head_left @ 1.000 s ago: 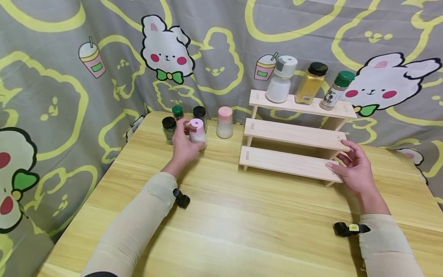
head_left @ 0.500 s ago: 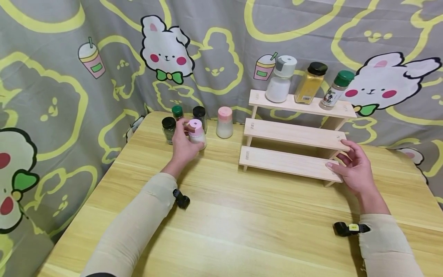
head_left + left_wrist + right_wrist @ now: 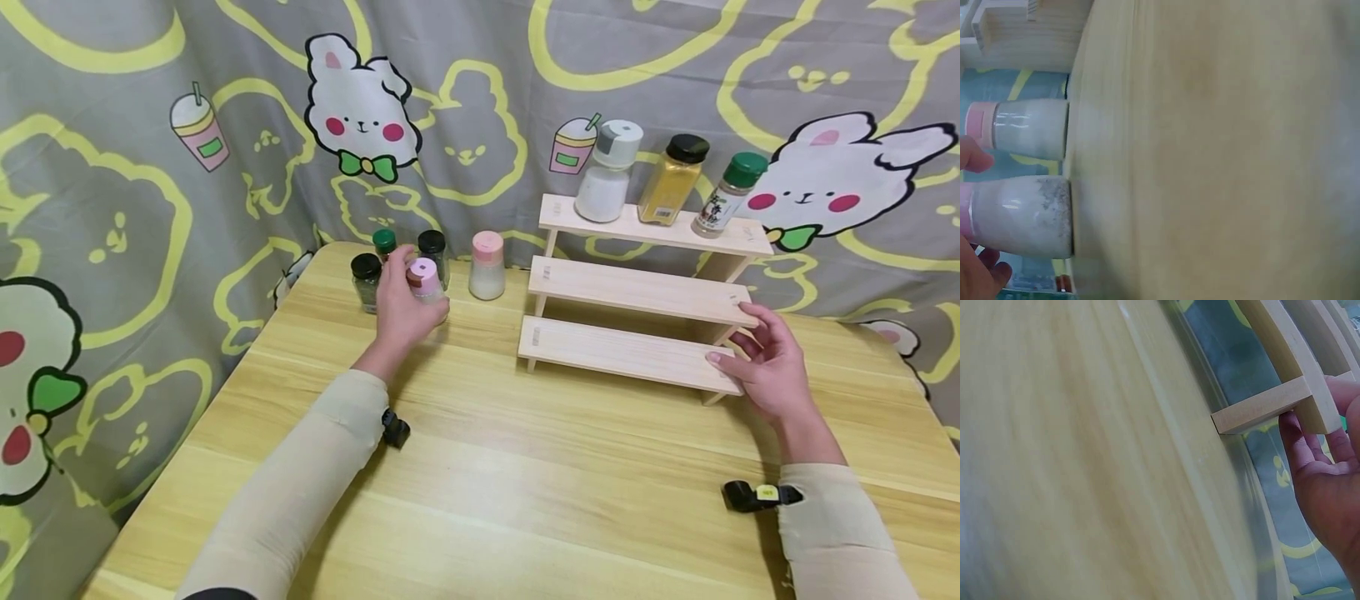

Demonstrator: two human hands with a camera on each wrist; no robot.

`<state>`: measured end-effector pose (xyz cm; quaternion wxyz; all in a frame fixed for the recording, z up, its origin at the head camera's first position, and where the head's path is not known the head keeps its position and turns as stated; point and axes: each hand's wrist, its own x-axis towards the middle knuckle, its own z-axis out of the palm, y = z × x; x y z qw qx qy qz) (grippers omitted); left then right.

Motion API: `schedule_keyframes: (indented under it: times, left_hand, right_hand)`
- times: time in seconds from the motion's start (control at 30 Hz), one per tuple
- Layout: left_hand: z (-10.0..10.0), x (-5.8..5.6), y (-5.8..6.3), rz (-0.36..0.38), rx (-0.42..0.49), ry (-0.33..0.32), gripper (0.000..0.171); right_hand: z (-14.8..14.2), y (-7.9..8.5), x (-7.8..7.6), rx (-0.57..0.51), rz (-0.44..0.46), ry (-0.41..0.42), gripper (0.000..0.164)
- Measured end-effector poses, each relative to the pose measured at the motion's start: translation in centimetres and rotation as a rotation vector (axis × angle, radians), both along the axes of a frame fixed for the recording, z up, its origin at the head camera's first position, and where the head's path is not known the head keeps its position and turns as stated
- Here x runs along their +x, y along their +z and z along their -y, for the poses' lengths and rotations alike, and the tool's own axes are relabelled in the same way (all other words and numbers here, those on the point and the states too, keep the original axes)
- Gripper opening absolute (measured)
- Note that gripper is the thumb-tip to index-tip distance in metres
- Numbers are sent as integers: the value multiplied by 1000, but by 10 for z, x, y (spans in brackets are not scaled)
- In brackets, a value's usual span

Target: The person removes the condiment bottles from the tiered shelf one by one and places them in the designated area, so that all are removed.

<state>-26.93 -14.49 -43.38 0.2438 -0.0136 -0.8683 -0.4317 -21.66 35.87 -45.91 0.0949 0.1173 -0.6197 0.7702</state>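
Observation:
My left hand (image 3: 405, 308) is around a jar with a lilac cap (image 3: 423, 279) standing on the table at the back left. In the left wrist view, the thumb (image 3: 975, 156) lies a little apart from this whitish jar (image 3: 1022, 215), with fingertips (image 3: 997, 272) on its other side. At the right end of a three-step wooden rack (image 3: 637, 292), my right hand (image 3: 772, 367) grips the boards. Its thumb lies on the lowest board, and a finger touches the middle one. The right wrist view has the hand (image 3: 1329, 481) curled about a board end (image 3: 1313, 394).
A pink-capped jar (image 3: 487, 267) stands between the left hand and the rack. Black-capped (image 3: 366, 283) and green-capped bottles (image 3: 384, 242), plus another black-capped bottle (image 3: 432, 250), sit behind the left hand. The top step bears a white shaker (image 3: 603, 183), yellow bottle (image 3: 671, 187) and green-capped bottle (image 3: 727, 200).
The left hand's fingers have spread off the lilac cap and shifted slightly up and right; the jar stays nearly in place. The right hand has not moved.

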Motion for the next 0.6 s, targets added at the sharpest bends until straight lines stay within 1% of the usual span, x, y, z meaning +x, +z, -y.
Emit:
schedule_keyframes:
  times: [0.17,0.33,0.6]
  left_hand:
    - [-2,-3,9,-15,-15,-17,89]
    - [-4,-7,20,-49,-23,-20,87]
    - [-12,-17,42,-95,-53,-35,84]
  right_hand:
    - [0,0,0,2,0,-5,86]
    - [2,2,0,16,-1,-12,86]
    - [3,3,1,11,7,-17,86]
